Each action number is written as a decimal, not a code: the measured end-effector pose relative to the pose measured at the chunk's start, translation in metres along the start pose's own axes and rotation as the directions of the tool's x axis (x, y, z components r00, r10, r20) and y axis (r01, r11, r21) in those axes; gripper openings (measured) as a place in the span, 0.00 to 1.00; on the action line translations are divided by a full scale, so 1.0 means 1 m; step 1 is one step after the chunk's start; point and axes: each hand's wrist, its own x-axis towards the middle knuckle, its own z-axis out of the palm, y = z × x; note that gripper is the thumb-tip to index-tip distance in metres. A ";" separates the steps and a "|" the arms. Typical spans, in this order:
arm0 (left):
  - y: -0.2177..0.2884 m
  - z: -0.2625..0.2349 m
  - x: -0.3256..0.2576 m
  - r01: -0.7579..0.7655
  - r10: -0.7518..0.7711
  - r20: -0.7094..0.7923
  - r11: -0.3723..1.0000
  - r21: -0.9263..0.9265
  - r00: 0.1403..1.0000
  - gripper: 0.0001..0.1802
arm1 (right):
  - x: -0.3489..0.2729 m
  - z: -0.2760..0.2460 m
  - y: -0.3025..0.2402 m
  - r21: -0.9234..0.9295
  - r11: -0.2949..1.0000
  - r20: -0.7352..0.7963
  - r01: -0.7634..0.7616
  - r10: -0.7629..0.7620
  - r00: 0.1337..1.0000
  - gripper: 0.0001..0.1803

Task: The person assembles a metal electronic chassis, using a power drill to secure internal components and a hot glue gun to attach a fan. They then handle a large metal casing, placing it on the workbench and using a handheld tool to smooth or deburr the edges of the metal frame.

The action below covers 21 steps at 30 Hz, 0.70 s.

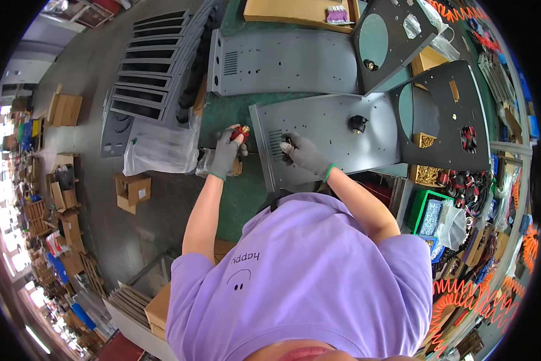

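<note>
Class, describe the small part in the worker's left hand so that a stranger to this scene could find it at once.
Start at the green workbench and the grey metal panel lying nearest the person. Just off that panel's left edge, the gloved left hand pinches a small red and gold part; it is the only red thing there.

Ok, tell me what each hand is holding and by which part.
The left hand grips a small red and gold part by its lower end. The right hand presses a small dark piece against the grey metal panel; the exact hold is hidden.

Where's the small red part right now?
In the head view, the small red part sits in the gloved left hand, left of the grey metal panel.
</note>
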 end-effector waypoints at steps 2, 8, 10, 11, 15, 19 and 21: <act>0.014 0.003 0.011 0.115 -0.118 0.026 0.991 0.074 0.993 0.21 | 0.005 0.003 0.005 -0.035 0.999 -0.010 -0.042 0.042 0.999 0.24; 0.011 0.004 0.056 -0.005 -0.067 0.193 0.936 0.353 0.979 0.16 | 0.024 0.012 0.036 0.022 1.000 -0.037 0.006 -0.005 0.999 0.25; 0.007 0.003 0.067 -0.030 -0.071 0.239 0.918 0.395 0.968 0.15 | 0.021 0.008 0.024 0.010 1.000 -0.044 -0.017 0.018 0.999 0.25; 0.006 0.001 0.072 -0.043 -0.073 0.260 0.909 0.414 0.963 0.14 | 0.019 0.006 0.017 0.022 0.999 -0.044 -0.042 0.043 0.998 0.25; 0.018 0.003 0.074 0.023 -0.173 0.320 0.906 0.423 0.931 0.14 | 0.024 0.016 0.024 0.037 0.999 -0.034 -0.036 0.037 0.999 0.24; 0.022 -0.002 0.073 0.004 -0.166 0.393 0.925 0.380 0.904 0.13 | 0.005 0.034 0.001 -0.155 0.982 -0.029 0.103 -0.109 0.994 0.16; 0.026 0.000 0.075 0.043 -0.205 0.392 0.922 0.384 0.897 0.14 | 0.010 0.037 0.004 -0.198 0.973 -0.011 0.123 -0.127 0.992 0.16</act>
